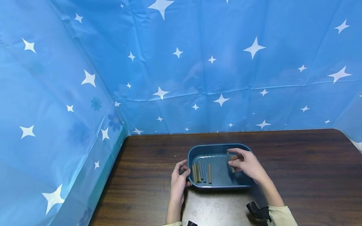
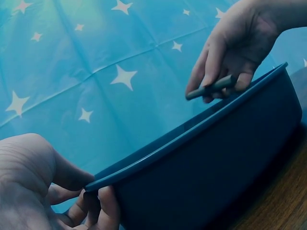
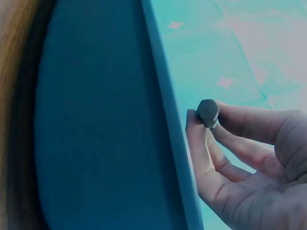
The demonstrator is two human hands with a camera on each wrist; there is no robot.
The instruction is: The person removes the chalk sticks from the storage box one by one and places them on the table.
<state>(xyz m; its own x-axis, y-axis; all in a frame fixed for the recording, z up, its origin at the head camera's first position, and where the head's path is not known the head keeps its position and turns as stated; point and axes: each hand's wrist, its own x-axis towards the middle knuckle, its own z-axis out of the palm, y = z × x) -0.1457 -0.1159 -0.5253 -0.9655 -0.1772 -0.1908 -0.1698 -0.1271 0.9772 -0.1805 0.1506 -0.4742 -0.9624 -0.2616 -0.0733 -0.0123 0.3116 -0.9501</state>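
Note:
A dark blue rectangular tub [image 1: 219, 179] sits on the table. My left hand [image 1: 178, 182] grips its left end, with the thumb at the rim and fingers curled on the outside wall, as the left wrist view shows. Over the right part of the tub, my right hand [image 1: 246, 164] pinches a short grey six-sided stick [image 2: 212, 87] between thumb and fingers. Its flat end [image 3: 208, 110] faces the right wrist camera. On the tub's floor at the left lie several thin sticks [image 1: 199, 172] side by side, with a brown stick [image 1: 210, 173] slightly apart from them.
The table [image 1: 305, 175] has a dark wood-grain top. Behind it and along the left hangs a blue curtain [image 1: 186, 72] with white stars. A black curved object [image 1: 258, 211] is at my right cuff.

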